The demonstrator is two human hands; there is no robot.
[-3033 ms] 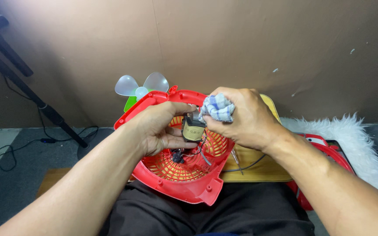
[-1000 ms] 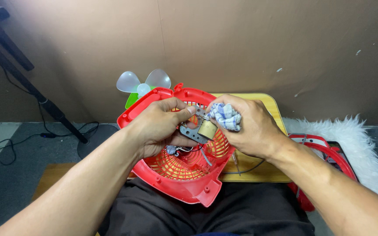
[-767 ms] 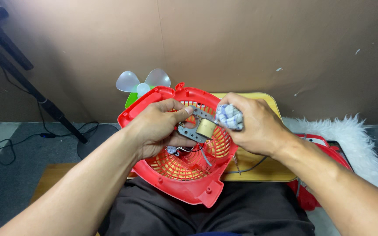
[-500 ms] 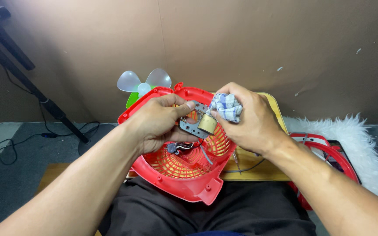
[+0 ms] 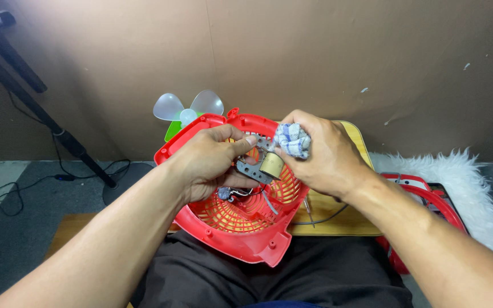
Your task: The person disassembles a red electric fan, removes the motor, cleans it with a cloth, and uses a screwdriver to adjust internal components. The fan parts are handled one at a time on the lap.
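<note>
From the head view there are two hands, one small grey metal fan motor with a brass-coloured round body, one crumpled blue-and-white checked cloth, one red plastic fan housing with an orange-yellow grille inside, one clear three-bladed plastic propeller with a green hub, one yellow wooden board, one white fluffy rug, one black tripod leg set and a second red plastic frame at the right. The left hand is clenched on the motor, thumb and fingers pinching its flat grey bracket from the left; the right hand is closed around the cloth, pressing the wad against the far right side of the motor. The motor sits in mid-scene, held just above the grille of the housing, between the two hands; its bracket is a flat perforated grey strip, tilted, with the brass cylinder at its right end; thin wires hang from it down towards the grille. The housing rests on the person's dark-trousered lap, near edge towards the viewer; the propeller lies just beyond its far left rim; the board lies to the right beneath the right wrist; the rug and second frame are farther right; the tripod stands at the far left against the brown wall.
</note>
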